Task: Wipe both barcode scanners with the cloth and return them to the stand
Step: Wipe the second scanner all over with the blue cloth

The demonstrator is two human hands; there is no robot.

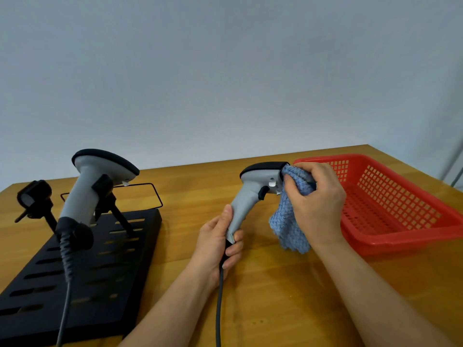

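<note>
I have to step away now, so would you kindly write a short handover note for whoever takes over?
Left hand grips the handle of the held scanner, off the stand.
Right hand presses the blue cloth to its head.
Second scanner sits in a cradle on the black stand; the other cradle is free.
Whether the second scanner is wiped cannot be told.
Left: finish wiping, return the held scanner.

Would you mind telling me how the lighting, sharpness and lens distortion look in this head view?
Head view: lighting soft and even, with faint shadows under the stand and red basket; no strong glare; the held scanner and blue cloth are reasonably sharp; wide-angle distortion bows the table edge.
</note>
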